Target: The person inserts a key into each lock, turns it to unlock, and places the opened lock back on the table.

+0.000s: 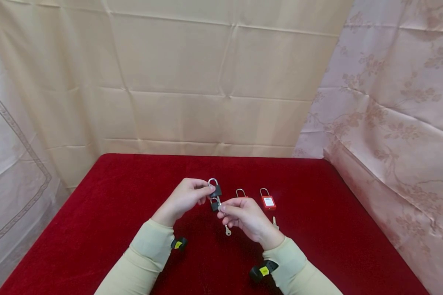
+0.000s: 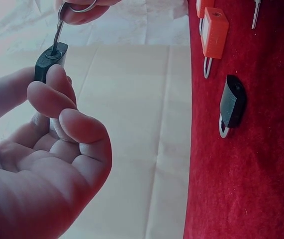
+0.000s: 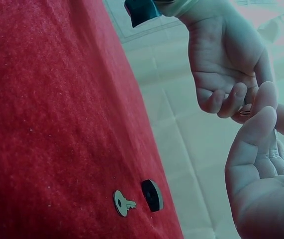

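Observation:
In the head view my left hand (image 1: 180, 201) grips a black padlock (image 1: 216, 191) by its body, its silver shackle upward. My right hand (image 1: 248, 218) pinches a key (image 2: 58, 31) just below it. In the left wrist view, the tip of that key is in the keyhole on the padlock's underside. Another black padlock (image 2: 231, 103) lies on the table behind the hands. Nearer me lies a loose key (image 1: 227, 232). The right wrist view hides the held padlock behind fingers.
A red padlock (image 1: 268, 202) with a white label lies right of the hands. Another red padlock (image 1: 240, 192) is partly hidden behind my right hand. A second loose key (image 1: 275, 222) lies beside my right wrist. Red cloth covers the table (image 1: 151, 170); curtains (image 1: 170, 102) hang behind it.

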Demonstrator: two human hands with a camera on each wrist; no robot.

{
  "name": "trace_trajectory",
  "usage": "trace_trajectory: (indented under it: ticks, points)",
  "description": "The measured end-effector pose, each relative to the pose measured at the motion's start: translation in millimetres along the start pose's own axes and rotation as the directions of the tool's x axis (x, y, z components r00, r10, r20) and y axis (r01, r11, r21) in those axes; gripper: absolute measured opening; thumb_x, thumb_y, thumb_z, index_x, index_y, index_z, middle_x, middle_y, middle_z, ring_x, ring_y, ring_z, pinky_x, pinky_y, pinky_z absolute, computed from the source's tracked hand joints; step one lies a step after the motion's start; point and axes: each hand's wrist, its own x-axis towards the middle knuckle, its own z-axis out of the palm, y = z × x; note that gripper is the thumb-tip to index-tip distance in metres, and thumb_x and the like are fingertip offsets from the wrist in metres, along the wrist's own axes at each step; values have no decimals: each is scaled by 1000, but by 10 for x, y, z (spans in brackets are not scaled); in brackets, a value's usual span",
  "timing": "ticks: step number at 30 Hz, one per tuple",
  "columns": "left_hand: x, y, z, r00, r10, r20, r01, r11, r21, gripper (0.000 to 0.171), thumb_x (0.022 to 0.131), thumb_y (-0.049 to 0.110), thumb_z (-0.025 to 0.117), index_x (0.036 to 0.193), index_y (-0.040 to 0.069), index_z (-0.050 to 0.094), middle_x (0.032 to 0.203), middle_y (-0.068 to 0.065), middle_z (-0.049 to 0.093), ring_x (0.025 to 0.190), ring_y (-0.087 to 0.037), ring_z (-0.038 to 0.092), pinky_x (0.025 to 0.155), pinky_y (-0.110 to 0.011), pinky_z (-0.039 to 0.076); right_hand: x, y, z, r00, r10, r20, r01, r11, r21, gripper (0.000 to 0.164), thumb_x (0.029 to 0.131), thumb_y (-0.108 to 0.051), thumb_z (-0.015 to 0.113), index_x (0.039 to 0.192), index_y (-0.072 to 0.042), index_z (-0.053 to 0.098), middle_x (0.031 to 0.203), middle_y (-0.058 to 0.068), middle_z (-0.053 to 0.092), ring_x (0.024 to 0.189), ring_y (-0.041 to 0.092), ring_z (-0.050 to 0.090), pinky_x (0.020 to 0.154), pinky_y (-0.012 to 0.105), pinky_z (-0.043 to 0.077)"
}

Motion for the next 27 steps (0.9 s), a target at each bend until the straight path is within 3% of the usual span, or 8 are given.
trace_trajectory:
  ticks: [15, 18, 24, 27]
  points:
    - [9, -12, 22, 1000, 4, 11, -5, 1000, 30, 18, 97, 18, 70, 96, 0, 75, 65, -4, 59, 64, -18, 55, 62, -32, 46, -12, -7, 2, 1000, -3, -24, 3, 1000, -14, 8, 95, -6, 69, 100, -1, 73, 83, 10, 73, 67, 13, 67, 62, 24, 56]
    - [7, -13, 17, 1000, 4, 12, -5, 999, 32, 19, 97, 18, 70, 96, 0, 75, 65, -4, 58, 64, -18, 55, 62, -32, 46, -8, -7, 2, 1000, 0, -30, -1, 1000, -15, 10, 96, -6, 69, 101, 1, 72, 83, 10, 73, 67, 13, 67, 62, 25, 56]
    - [5, -14, 5, 1000, 7, 21, -8, 999, 31, 19, 97, 19, 70, 96, 1, 76, 65, -5, 58, 65, -18, 55, 63, -32, 46, -8, -10, 11, 999, 0, -40, -1, 1000, -11, 26, 96, -6, 68, 110, 16, 64, 83, 10, 73, 66, 12, 67, 63, 24, 56]
    - [8, -17, 7, 1000, 6, 25, -7, 999, 32, 19, 97, 19, 70, 96, 1, 76, 65, -5, 58, 65, -19, 55, 64, -33, 47, -12, -16, 15, 999, -2, -46, 2, 1000, -4, 25, 96, -5, 68, 110, 15, 64, 82, 9, 73, 65, 12, 66, 63, 25, 56]
